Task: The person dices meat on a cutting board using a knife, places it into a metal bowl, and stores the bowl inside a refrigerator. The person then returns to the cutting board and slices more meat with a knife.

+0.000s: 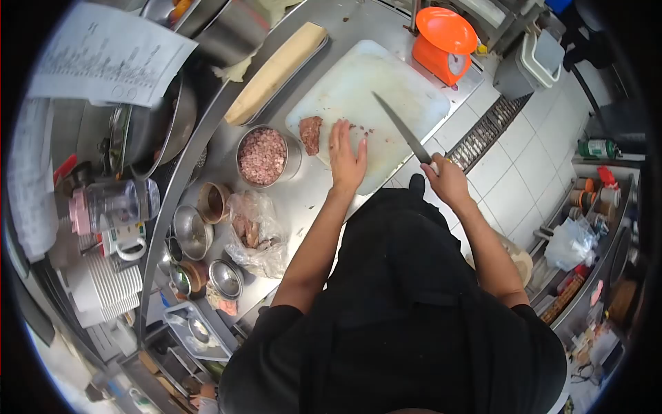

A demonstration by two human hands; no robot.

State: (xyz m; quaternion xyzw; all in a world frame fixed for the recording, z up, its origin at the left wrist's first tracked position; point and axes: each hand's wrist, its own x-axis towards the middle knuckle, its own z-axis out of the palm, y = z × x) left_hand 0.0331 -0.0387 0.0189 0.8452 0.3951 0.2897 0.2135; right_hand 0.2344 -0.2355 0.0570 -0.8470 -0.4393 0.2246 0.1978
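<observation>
My left hand rests with stretched fingers on the white cutting board, just right of a piece of dark reddish meat. In my right hand is the handle of a long kitchen knife. Its blade points up and left over the board's right part. Small meat scraps lie near my left fingertips. Left of the board, a round metal container holds small diced pinkish meat. Whether my left fingers touch the meat piece is hard to tell.
An orange kitchen scale stands beyond the board's upper right corner. Along the counter's back lies a long pale block in a tray. A clear plastic bag with meat and several metal bowls sit on the left.
</observation>
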